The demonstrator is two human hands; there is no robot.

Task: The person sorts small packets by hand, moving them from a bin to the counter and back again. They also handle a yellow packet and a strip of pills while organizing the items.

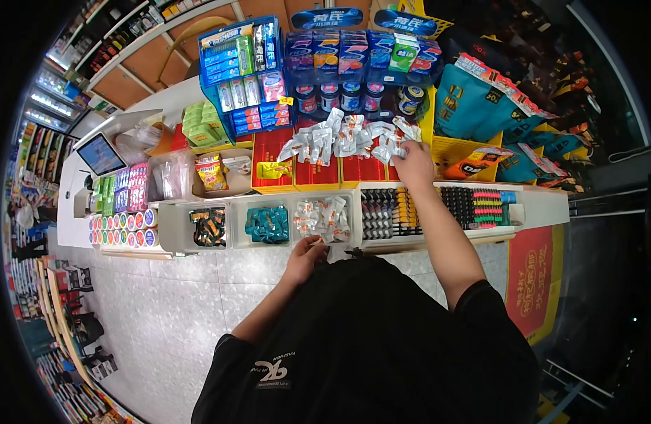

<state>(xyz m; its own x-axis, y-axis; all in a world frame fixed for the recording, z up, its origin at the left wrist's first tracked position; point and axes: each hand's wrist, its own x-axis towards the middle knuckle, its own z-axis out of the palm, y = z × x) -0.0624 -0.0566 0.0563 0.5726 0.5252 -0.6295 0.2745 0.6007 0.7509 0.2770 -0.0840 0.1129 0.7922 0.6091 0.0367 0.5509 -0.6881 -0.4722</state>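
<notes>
I look down on a shop display rack [537,205] crowded with small goods. My right hand [412,164] is stretched to the far upper tier, where its fingers are closed on one white sachet [398,150] at the right end of a row of hanging white sachets [343,138] above the red trays [318,169]. My left hand [305,256] sits at the near edge of the rack, just below the clear bin of white packets [324,215]; its fingers are curled and appear to pinch a small white packet [317,242], though I cannot tell how firmly. To the left of that bin stand a bin of teal packets [267,224] and a bin of dark and orange packets [209,226]. To its right lies a tray of lighters [438,208], black, yellow, red and green. A blue wire rack of gum [244,74] rises at the far edge.
</notes>
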